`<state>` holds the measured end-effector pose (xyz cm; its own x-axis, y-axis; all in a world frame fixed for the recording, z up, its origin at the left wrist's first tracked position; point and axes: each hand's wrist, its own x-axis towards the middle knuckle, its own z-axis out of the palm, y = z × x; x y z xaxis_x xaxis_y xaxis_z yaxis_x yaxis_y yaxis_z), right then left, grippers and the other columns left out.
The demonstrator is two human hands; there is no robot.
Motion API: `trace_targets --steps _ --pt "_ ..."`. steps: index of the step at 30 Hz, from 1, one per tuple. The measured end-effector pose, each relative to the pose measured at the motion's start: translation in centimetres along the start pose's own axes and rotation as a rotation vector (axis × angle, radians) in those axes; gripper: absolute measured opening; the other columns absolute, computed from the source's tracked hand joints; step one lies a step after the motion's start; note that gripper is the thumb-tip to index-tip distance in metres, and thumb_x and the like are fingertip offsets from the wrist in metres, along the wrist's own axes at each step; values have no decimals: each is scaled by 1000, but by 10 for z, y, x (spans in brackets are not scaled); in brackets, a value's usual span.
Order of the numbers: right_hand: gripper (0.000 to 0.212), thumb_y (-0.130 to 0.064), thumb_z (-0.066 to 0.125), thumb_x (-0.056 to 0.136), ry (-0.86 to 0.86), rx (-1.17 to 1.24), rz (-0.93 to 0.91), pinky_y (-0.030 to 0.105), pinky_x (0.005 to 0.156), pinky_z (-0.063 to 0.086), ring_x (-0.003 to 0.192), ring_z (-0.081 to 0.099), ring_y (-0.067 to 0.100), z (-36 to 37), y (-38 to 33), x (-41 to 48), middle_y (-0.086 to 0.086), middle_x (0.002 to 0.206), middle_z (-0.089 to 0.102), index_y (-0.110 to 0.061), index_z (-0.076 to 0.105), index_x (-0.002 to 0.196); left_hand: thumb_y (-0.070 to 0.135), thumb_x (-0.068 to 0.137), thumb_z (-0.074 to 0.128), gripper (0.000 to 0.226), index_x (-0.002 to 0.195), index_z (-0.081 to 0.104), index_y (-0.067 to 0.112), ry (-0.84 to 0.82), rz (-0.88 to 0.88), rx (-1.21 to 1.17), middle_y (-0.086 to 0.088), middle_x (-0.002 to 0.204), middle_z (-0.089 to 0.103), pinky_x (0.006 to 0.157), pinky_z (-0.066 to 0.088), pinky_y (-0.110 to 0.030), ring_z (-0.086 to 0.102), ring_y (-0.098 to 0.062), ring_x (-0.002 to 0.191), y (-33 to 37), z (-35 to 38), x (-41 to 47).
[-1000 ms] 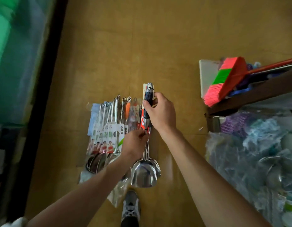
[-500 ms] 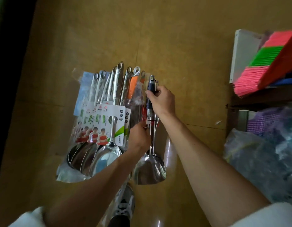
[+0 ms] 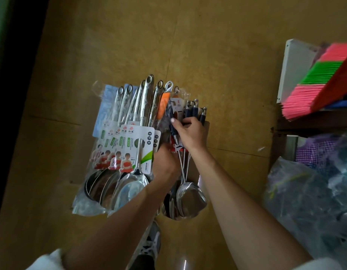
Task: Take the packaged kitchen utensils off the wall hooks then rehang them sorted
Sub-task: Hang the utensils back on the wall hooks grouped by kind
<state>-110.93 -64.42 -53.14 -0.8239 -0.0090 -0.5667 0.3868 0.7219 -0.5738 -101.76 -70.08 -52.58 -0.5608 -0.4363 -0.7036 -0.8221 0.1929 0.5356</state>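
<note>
**Sorting in hand: dark-handled group being gathered, nothing rehung yet**

Dark-handled spatulas (image 3: 190, 194): several, handles up, blades hanging down together. The right hand (image 3: 190, 134) is clamped round their handles, thumb across the front, and one handle sits slanted under the thumb. A red card tag shows behind the fingers.

Steel packs (image 3: 129, 145): fanned just left of that group. Carded sleeves overlap, hang-hole ends point up, bowls and blades sit at the bottom. One orange-handled tool (image 3: 162, 108) sits between the two groups.

Left hand (image 3: 164, 164): low, between the steel packs and the spatula shafts. Back of hand faces the camera and the fingers are buried in the packaging. Cannot tell what it grips, if anything. The hands are close, nearly touching.

No hooks or wall in view. All utensils are off the hooks, over the tan floor (image 3: 207, 55). Cannot tell whether they rest on it or are held up.

Step, as a judgement: the take-down is done and the grouping by type is mid-way.

Next move likely calls for:
- squaring the slanted handle with the rest
- deciding where the orange one belongs
- lining up the hang holes so one group slides onto a hook together

Risk: the slick sleeves could slip out of the fan.

Around: shoe (image 3: 149, 248) below, broom (image 3: 314, 90) on a shelf (image 3: 305, 121) at right, plastic bags (image 3: 305, 201) under it.
</note>
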Motion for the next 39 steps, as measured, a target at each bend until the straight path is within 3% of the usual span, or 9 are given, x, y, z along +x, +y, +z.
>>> trace_targets --steps 6,9,12,14,17,20,25,31,39 --pt "41 -49 58 96 122 16 0 20 56 41 70 55 0 -1 8 -28 -17 78 54 -12 63 112 19 90 55 25 114 59 12 -91 -16 -33 -9 93 70 69 58 -42 68 -30 81 -7 -11 -18" --pt "45 -48 50 100 143 -27 -28 29 64 50 81 62 12 -8 6 -49 -15 83 55 -11 60 124 24 94 52 30 121 57 12 -118 13 -51 -7 96 71 64 53 -34 68 -27 80 -6 -27 -40" --pt "53 -51 44 102 144 -35 -70 36 83 54 107 63 20 -21 -4 -73 0 117 65 -13 51 139 25 99 52 33 128 55 11 -89 81 -63 8 93 67 65 57 -30 66 -9 75 6 -58 -69" --pt "58 -54 41 102 134 -56 -102 32 96 46 126 54 22 -34 -17 -93 5 141 55 -16 45 146 29 100 52 38 135 52 12 -46 148 -63 16 93 64 68 56 -20 64 1 77 22 -86 -90" --pt "66 -58 37 101 151 -117 -197 33 108 35 140 40 23 -61 -51 -126 7 153 43 -16 36 152 42 100 49 51 145 43 18 25 267 13 11 130 55 89 40 -8 58 9 104 51 -134 -118" --pt "78 -68 27 95 241 -180 -311 44 119 28 147 29 25 -94 -97 -162 9 158 36 -16 33 154 56 97 41 62 150 33 26 96 439 175 1 154 37 117 29 -37 32 -14 142 83 -181 -143" --pt "83 -72 18 93 374 -276 -448 42 123 15 151 17 22 -154 -181 -239 9 164 24 -19 25 157 68 96 29 74 156 12 28 253 720 452 -4 164 7 122 2 -42 2 -22 151 136 -272 -202" --pt "84 -73 11 95 505 -380 -589 48 123 14 153 9 23 -225 -270 -380 8 166 15 -19 19 158 76 92 19 84 157 11 24 431 935 697 -10 164 5 122 1 -51 -1 -26 152 180 -405 -327" --pt "87 -77 1 92 619 -432 -588 47 125 8 154 -5 21 -291 -357 -589 3 167 -2 -24 8 160 76 90 18 86 154 27 19 558 1109 726 -16 160 22 118 17 -59 16 -34 149 216 -548 -511"
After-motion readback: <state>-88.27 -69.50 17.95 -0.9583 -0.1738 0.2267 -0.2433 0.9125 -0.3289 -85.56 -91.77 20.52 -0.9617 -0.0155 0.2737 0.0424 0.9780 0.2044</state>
